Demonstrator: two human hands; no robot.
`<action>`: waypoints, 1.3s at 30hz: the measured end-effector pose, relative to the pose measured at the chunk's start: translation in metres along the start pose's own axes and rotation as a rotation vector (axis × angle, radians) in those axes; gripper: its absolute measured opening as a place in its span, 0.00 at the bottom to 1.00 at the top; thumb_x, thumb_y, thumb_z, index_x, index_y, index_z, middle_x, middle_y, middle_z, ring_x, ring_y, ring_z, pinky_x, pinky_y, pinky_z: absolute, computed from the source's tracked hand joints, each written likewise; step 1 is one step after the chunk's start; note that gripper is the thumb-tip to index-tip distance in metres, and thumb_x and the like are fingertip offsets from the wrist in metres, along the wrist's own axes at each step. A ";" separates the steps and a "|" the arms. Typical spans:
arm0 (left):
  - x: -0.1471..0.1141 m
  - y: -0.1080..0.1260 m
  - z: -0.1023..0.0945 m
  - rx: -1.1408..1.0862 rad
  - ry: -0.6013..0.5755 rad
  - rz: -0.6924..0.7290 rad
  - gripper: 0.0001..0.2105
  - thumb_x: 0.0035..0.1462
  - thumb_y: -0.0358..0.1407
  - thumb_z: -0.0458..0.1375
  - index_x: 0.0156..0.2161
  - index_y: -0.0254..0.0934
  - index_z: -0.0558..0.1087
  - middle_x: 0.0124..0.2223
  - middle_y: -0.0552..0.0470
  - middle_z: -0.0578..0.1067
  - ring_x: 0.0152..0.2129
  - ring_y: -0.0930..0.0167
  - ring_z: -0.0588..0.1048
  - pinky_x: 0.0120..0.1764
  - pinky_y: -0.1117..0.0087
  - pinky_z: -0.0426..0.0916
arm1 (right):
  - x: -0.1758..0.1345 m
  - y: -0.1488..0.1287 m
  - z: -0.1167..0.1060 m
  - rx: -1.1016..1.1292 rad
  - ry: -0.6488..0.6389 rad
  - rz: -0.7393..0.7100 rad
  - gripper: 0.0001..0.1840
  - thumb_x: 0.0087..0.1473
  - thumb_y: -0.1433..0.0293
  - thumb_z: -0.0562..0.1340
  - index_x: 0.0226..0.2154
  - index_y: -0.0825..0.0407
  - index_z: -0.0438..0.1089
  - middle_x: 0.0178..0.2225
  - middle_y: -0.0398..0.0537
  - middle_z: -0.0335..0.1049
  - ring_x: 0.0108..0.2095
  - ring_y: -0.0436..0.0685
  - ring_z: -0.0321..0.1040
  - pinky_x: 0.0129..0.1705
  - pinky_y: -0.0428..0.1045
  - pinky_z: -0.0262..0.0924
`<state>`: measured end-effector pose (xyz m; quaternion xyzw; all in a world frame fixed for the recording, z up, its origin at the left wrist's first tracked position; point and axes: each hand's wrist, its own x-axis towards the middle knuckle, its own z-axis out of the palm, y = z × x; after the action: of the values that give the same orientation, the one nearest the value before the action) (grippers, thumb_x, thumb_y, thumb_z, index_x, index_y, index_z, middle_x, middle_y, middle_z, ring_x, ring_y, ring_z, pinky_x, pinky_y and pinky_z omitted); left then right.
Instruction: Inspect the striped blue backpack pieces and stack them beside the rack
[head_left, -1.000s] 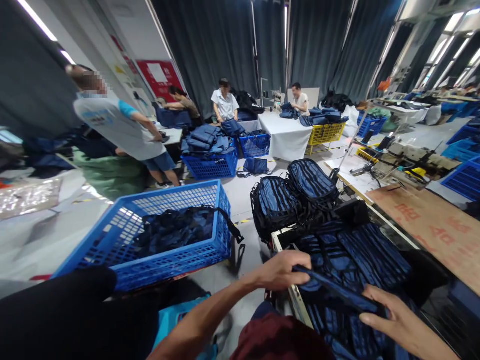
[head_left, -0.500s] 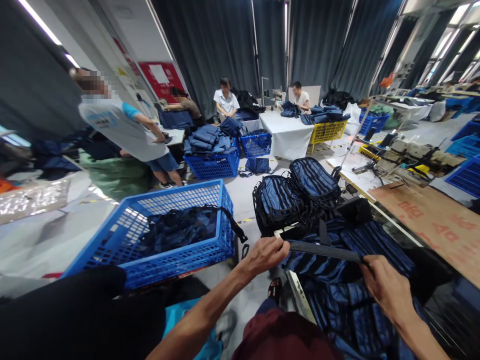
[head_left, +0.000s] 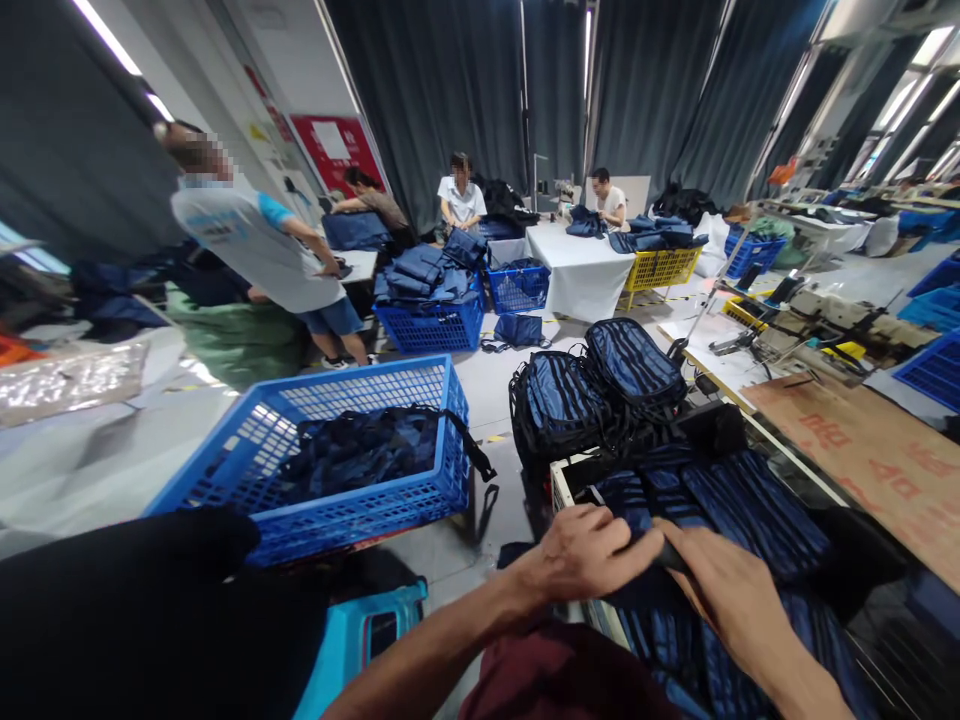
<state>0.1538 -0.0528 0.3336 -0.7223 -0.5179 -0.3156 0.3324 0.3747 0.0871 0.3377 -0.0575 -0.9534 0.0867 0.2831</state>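
Dark narrow fabric strip [head_left: 672, 558] is hanging between the hands, above striped blue-and-black fabric pieces [head_left: 757, 510]. Left hand [head_left: 589, 552] and right hand [head_left: 726, 590] are grasping it, grip partly hiding it. Risk: uneven tension could be twisting it; pieces beneath could be snagging it.

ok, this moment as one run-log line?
left hand: at dark strip | right hand: holding dark strip | below: blue-black fabric pieces | leftward: blue crate

Dark strip [head_left: 672, 557], partly hidden by the right hand [head_left: 731, 588]
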 end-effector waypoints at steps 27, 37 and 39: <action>-0.088 -0.094 0.033 -0.030 -0.249 -0.360 0.14 0.74 0.30 0.49 0.49 0.41 0.78 0.32 0.53 0.71 0.27 0.72 0.70 0.29 0.72 0.62 | -0.130 0.057 -0.032 0.546 -0.196 0.919 0.27 0.61 0.42 0.71 0.46 0.47 0.84 0.44 0.50 0.85 0.44 0.66 0.83 0.46 0.51 0.79; -0.049 -0.027 0.025 -0.732 -0.520 -0.341 0.09 0.71 0.39 0.64 0.51 0.39 0.74 0.40 0.51 0.78 0.35 0.70 0.77 0.39 0.71 0.71 | -0.138 0.030 0.023 0.145 -0.060 0.782 0.31 0.73 0.39 0.57 0.48 0.42 0.85 0.42 0.46 0.86 0.33 0.60 0.85 0.32 0.45 0.76; -0.056 -0.032 0.018 -0.862 -0.621 -0.347 0.11 0.69 0.39 0.66 0.52 0.39 0.73 0.45 0.50 0.80 0.40 0.69 0.79 0.44 0.72 0.73 | -0.144 0.040 0.013 0.100 -0.077 0.713 0.31 0.73 0.39 0.56 0.48 0.40 0.85 0.44 0.45 0.86 0.36 0.61 0.86 0.33 0.45 0.77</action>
<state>0.1105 -0.0607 0.2829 -0.7560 -0.5270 -0.3212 -0.2179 0.4900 0.1016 0.2428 -0.3690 -0.8781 0.2284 0.2015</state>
